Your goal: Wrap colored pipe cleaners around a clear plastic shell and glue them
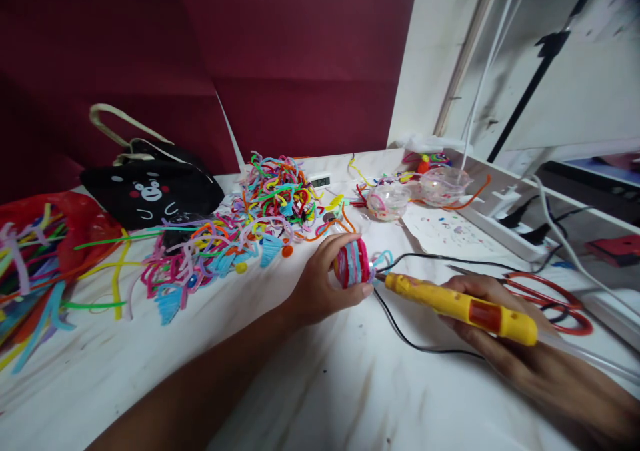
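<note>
Between the thumb and fingers of my left hand [327, 281] is a small round pipe-cleaner craft [355, 264], striped in red, pink and light blue. My right hand [493, 334] is wrapped round a yellow glue gun [457, 304]. A clear glue stick [590, 356] sticks out of the gun's back end, and its black cord runs on the table near the tip. The gun's nozzle [381, 276] points left at the craft's right side, very close to it; whether they touch I cannot tell. Orange-handled scissors [547, 298] lie beyond my right hand.
A tangled heap of colourful pipe cleaners [280, 194] spreads over the white table [320, 384]. At left are a red bag [95, 228] of pipe cleaners and a black bag [150, 184]. Clear bowls [387, 201], paper [450, 231] and a power strip [517, 231] stand at right.
</note>
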Demonstrator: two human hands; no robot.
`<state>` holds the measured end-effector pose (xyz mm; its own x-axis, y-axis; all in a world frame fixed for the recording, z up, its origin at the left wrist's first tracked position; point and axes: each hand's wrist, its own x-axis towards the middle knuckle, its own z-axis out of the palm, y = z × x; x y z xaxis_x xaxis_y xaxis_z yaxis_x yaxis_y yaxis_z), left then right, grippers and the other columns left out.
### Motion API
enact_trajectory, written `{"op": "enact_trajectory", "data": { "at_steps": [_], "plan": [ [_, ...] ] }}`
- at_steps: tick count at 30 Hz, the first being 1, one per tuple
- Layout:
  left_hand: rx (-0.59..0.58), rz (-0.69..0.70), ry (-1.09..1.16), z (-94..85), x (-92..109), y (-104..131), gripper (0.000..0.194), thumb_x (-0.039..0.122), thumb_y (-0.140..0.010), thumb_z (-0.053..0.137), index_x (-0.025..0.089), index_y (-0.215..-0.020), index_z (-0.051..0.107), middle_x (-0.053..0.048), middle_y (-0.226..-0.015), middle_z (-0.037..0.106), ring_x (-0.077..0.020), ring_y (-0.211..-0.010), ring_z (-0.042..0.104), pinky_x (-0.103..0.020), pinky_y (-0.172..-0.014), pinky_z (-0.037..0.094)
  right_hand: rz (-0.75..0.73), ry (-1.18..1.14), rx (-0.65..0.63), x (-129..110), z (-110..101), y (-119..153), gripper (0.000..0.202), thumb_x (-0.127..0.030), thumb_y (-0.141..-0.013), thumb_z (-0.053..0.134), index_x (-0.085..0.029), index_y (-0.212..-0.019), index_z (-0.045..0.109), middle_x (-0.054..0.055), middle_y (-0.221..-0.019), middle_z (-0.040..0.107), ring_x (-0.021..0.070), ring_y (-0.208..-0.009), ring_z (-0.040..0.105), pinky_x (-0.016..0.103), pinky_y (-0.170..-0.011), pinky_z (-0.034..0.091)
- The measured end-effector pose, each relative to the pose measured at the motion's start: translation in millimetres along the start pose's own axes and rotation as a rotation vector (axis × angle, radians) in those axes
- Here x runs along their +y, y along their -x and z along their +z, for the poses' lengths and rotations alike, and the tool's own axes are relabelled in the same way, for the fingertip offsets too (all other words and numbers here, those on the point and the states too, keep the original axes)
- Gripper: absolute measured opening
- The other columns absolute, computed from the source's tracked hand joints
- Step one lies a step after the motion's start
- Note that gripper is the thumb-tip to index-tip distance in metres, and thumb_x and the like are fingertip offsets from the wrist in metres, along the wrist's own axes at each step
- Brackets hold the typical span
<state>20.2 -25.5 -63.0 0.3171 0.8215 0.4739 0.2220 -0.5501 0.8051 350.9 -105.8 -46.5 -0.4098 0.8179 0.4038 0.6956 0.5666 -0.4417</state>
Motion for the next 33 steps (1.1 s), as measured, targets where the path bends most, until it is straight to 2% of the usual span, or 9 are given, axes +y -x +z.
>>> {"op": "enact_trajectory", "data": {
  "at_steps": [12, 19, 24, 28, 33],
  "plan": [
    [-0.008, -0.034, 0.010, 1.1, -2, 0, 0.076, 0.043, -0.080, 0.095, 0.027, -0.150, 0.070, -0.015, -0.157, 0.070, -0.0377, -0.141, 0.070, -0.053, -0.122, 0.059, -0.083, 0.069, 0.071, -5, 0, -2, 0.029, -0.029, -0.109, 0.058, -0.035, -0.136, 0.065, 0.004, -0.113, 0.087, 0.0292, -0.093, 0.087, 0.035, -0.067, 0.070],
    [-0.016, -0.061, 0.007, 1.8, -1, 0, 0.077, 0.045, -0.079, 0.095, 0.027, -0.149, 0.068, -0.014, -0.154, 0.071, -0.0343, -0.137, 0.071, -0.050, -0.119, 0.060, 0.032, -0.072, 0.031, -11, -1, -7, 0.028, -0.035, -0.107, 0.057, -0.031, -0.131, 0.073, 0.009, -0.105, 0.086, 0.0308, -0.085, 0.086, 0.041, -0.068, 0.070],
    [-0.008, -0.063, 0.042, 2.4, 0, 0, 0.075, 0.043, -0.079, 0.095, 0.026, -0.147, 0.070, -0.015, -0.153, 0.071, -0.0359, -0.137, 0.071, -0.052, -0.121, 0.059, 0.102, -0.104, 0.029, -16, -2, -7, 0.028, -0.040, -0.107, 0.058, -0.032, -0.127, 0.077, 0.009, -0.103, 0.086, 0.0327, -0.083, 0.084, 0.045, -0.068, 0.069],
    [-0.007, -0.065, 0.048, 1.8, 1, -1, 0.075, 0.042, -0.078, 0.096, 0.026, -0.147, 0.071, -0.016, -0.154, 0.071, -0.0373, -0.139, 0.070, -0.054, -0.121, 0.059, 0.114, -0.098, 0.038, -16, -2, -6, 0.030, -0.043, -0.107, 0.059, -0.032, -0.126, 0.079, 0.010, -0.105, 0.086, 0.0335, -0.086, 0.084, 0.044, -0.069, 0.069],
    [-0.004, -0.090, 0.052, 1.3, 3, -2, 0.074, 0.040, -0.077, 0.096, 0.024, -0.145, 0.072, -0.016, -0.153, 0.071, -0.0385, -0.140, 0.070, -0.055, -0.122, 0.058, 0.113, -0.098, -0.010, -12, -1, -8, 0.028, -0.040, -0.105, 0.061, -0.032, -0.125, 0.080, 0.009, -0.100, 0.086, 0.0334, -0.084, 0.084, 0.042, -0.066, 0.068]
  ]
}}
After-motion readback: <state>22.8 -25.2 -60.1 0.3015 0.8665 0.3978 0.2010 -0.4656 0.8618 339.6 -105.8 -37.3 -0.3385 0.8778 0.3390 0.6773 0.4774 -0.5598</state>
